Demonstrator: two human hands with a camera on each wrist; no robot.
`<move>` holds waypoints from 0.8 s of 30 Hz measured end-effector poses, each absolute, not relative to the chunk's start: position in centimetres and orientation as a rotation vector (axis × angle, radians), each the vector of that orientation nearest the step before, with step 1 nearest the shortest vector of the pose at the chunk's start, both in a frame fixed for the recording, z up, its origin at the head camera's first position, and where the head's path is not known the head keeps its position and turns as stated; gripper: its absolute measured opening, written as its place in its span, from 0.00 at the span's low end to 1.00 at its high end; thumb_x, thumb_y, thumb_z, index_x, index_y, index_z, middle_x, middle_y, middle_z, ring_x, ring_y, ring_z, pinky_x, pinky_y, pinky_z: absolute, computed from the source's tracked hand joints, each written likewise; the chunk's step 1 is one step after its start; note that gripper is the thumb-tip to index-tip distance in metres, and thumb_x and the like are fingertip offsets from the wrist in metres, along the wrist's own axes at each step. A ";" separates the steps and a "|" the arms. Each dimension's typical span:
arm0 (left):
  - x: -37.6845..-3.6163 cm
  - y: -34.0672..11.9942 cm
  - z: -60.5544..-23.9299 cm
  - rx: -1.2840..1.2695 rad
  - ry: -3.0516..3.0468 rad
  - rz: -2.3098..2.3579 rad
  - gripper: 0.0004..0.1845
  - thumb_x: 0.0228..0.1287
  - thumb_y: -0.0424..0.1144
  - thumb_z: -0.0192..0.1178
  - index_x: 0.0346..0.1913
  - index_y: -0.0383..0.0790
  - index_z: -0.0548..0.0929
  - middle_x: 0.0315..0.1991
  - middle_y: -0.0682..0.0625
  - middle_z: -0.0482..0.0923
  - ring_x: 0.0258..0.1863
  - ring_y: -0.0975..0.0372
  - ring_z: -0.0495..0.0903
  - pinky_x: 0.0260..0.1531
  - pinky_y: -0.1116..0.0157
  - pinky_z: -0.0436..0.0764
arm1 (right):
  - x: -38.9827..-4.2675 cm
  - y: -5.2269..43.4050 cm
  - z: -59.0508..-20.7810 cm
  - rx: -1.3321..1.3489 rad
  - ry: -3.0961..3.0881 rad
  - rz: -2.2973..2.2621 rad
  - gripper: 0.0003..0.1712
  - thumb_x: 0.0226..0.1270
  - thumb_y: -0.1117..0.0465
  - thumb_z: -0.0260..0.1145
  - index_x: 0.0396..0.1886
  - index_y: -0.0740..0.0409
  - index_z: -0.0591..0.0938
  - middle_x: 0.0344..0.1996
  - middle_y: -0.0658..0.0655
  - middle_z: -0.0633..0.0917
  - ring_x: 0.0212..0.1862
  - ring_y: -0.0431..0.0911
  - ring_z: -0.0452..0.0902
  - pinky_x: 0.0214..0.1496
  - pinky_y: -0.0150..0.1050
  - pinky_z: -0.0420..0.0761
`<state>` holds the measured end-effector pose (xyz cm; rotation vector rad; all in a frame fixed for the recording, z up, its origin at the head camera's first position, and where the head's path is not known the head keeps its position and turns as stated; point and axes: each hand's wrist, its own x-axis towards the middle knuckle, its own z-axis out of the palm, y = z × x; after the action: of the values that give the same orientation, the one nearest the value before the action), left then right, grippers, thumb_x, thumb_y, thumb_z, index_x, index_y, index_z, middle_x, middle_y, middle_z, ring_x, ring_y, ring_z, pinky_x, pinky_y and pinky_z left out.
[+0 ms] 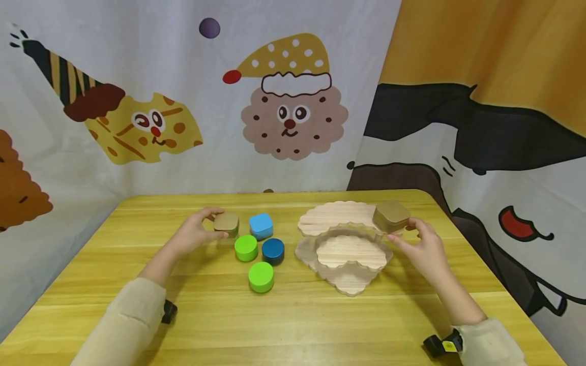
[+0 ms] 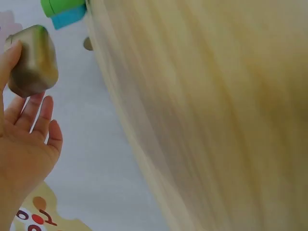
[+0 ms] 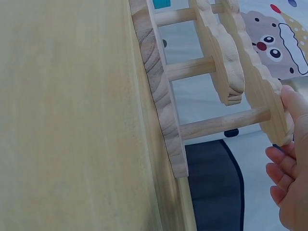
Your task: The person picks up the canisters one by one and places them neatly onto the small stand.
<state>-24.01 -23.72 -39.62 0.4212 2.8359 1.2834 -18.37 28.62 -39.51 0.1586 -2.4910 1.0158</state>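
Gold rounded-square wooden block sits on the tiered wooden stand, right hand pinching it; left hand grips second gold block. Four coloured blocks remain on the table.

No legible text, labels, nos. or signs anywhere in view.

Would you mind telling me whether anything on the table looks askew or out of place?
Only slightly: the gold block on the top tier of the wooden stand sits tilted at the edge, steadied by the right hand. The other blocks lie flat, nothing spilled or damaged.
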 end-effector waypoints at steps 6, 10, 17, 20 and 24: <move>-23.2 -22.1 -38.7 0.425 2.875 1.375 0.39 0.51 0.45 0.74 0.66 0.38 0.71 0.51 0.43 0.74 0.49 0.48 0.70 0.39 0.55 0.70 | -18.4 28.7 -39.5 0.157 -2.497 1.013 0.30 0.57 0.53 0.73 0.50 0.70 0.75 0.45 0.69 0.75 0.48 0.61 0.69 0.45 0.57 0.67; -22.6 -20.8 -38.0 0.444 2.885 1.435 0.37 0.50 0.43 0.75 0.64 0.37 0.72 0.51 0.43 0.74 0.49 0.47 0.70 0.42 0.54 0.71 | -18.4 28.7 -39.5 0.154 -2.496 1.021 0.29 0.57 0.54 0.74 0.50 0.70 0.75 0.45 0.69 0.75 0.48 0.61 0.69 0.46 0.57 0.66; -21.5 -18.6 -36.6 0.496 2.875 1.541 0.36 0.49 0.40 0.76 0.63 0.37 0.74 0.55 0.45 0.74 0.49 0.53 0.69 0.46 0.52 0.68 | -18.3 28.5 -39.2 0.153 -2.493 1.031 0.30 0.57 0.54 0.73 0.50 0.70 0.75 0.45 0.69 0.75 0.49 0.63 0.69 0.48 0.59 0.66; -20.9 -17.5 -35.9 0.514 2.868 1.572 0.36 0.48 0.40 0.76 0.62 0.37 0.75 0.55 0.46 0.75 0.49 0.54 0.69 0.45 0.54 0.67 | -18.2 28.5 -39.2 0.148 -2.497 1.029 0.30 0.58 0.53 0.73 0.50 0.70 0.75 0.45 0.69 0.75 0.49 0.62 0.69 0.47 0.59 0.66; -20.2 -15.9 -35.0 0.544 2.856 1.617 0.35 0.48 0.40 0.76 0.61 0.38 0.76 0.54 0.48 0.76 0.48 0.55 0.69 0.43 0.55 0.67 | -18.2 28.5 -39.3 0.144 -2.502 1.030 0.29 0.57 0.54 0.73 0.50 0.70 0.75 0.45 0.69 0.75 0.49 0.62 0.69 0.47 0.58 0.66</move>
<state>-20.18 -15.89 -34.95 0.5441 2.8557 1.6166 -18.23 28.53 -39.32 0.1439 -2.5016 1.0300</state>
